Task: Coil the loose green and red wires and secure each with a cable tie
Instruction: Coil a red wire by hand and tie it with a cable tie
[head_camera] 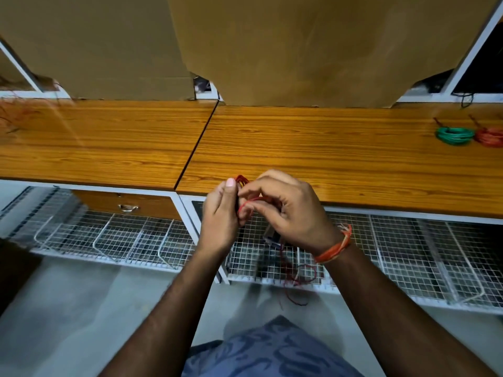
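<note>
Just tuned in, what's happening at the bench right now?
A person is winding a red wire into a small coil, pinching the loops in the left hand while the right hand feeds a strand around. Its loose tail hangs toward the mesh shelf below. A green coil and a red coil already lie on the wooden bench, far right.

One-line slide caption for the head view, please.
Both hands, left hand and right hand, wind a red wire at the desk edge; finished green coil far right.

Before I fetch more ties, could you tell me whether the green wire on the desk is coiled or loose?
Coiled: the green wire lies as a neat ring on the desk.
</note>
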The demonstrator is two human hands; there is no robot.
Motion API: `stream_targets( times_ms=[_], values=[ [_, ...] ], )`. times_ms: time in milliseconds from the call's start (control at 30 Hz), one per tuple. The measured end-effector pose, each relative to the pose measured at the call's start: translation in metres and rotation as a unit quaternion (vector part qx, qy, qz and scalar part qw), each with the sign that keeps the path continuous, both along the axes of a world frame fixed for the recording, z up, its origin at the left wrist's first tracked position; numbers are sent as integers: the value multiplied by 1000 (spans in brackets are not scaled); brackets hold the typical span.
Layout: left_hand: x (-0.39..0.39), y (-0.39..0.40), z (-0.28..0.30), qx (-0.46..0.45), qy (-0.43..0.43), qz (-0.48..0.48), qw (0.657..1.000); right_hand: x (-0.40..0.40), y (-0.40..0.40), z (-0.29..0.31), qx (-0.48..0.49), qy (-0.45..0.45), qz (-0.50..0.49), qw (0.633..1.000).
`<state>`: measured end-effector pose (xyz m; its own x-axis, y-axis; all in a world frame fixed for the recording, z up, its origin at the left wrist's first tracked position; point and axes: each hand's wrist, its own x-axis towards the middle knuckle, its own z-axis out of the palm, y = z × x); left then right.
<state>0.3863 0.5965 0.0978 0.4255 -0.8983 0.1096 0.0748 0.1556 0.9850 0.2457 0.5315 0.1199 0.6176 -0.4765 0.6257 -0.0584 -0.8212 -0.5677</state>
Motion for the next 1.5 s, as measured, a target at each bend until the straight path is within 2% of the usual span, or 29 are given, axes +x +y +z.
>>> stream_targets(
  times_ms=[400,600,733,867,1033,1133,1267,1500],
  values=[
    [46,4,11,-20,-47,-112,992,49,-13,1,106,-104,-53,987],
    [76,2,17,-23,-42,-109,993,81,-12,-8,114,-76,-100,985],
    [92,0,17,-16,-3,-112,994,107,-10,-18,109,-24,-152,982],
    [100,-1,17,-12,82,-143,986,124,-2,-24,147,-50,-156,975],
    [108,-2,13,-16,177,-152,972,138,-1,-21,115,-66,-191,972],
    [111,0,10,-29,199,-148,968,143,0,-22,123,-74,-207,968],
    [113,1,7,-41,195,-148,969,150,1,-24,181,-92,-209,957],
    [125,-1,9,-27,237,-250,938,148,-5,-34,208,-56,-149,965]
  ],
)
